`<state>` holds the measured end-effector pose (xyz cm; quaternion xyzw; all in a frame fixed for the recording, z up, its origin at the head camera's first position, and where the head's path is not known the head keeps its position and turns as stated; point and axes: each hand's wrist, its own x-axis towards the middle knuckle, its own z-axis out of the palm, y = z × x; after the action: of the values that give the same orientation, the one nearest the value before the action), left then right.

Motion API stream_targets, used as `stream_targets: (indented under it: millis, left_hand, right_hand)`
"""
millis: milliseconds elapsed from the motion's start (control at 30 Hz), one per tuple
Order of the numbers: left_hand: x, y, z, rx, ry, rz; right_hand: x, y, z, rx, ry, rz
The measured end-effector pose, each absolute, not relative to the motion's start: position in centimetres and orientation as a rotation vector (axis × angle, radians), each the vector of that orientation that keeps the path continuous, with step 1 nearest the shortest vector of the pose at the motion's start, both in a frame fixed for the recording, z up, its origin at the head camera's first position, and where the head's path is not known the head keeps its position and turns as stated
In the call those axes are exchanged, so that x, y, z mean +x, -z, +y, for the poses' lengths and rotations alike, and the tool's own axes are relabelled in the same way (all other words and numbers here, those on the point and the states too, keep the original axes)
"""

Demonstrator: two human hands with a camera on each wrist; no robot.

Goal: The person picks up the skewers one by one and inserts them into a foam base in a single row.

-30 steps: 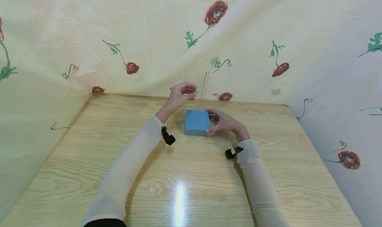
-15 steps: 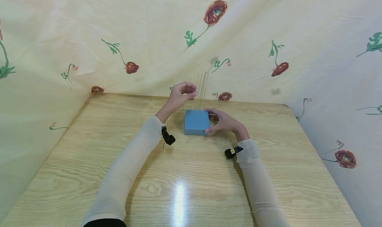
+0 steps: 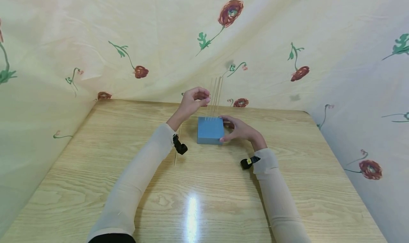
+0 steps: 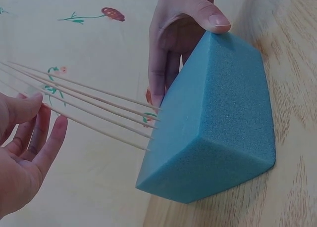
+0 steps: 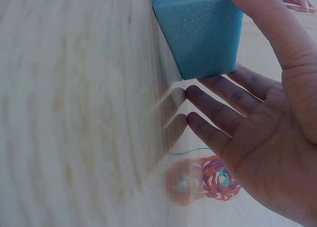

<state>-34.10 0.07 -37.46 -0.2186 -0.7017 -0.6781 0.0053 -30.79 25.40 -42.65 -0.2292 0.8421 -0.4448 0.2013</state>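
Note:
A blue foam block rests on the wooden table, with several thin wooden skewers stuck into its upper face in a row. My left hand pinches the leftmost skewer between thumb and fingers, partway along its length. At the block's right side, my right hand holds it, thumb on the near edge and fingers round the far corner. The right wrist view shows the lower fingers spread below the block. Where the skewer tips end inside the foam is hidden.
A loose skewer lies on the table, partly hidden beneath the left wrist. Floral cloth hangs behind the table and along both sides. Each wrist wears a small black camera.

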Motion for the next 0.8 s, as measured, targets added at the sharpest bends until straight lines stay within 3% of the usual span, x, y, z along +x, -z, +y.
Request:
stream_targets:
  millis: [800]
  left_hand:
    - [-33.48, 37.24, -0.14, -0.696, 2.144, -2.194]
  right_hand:
    - [-30.63, 42.67, 25.49, -0.612, 1.255, 2.340]
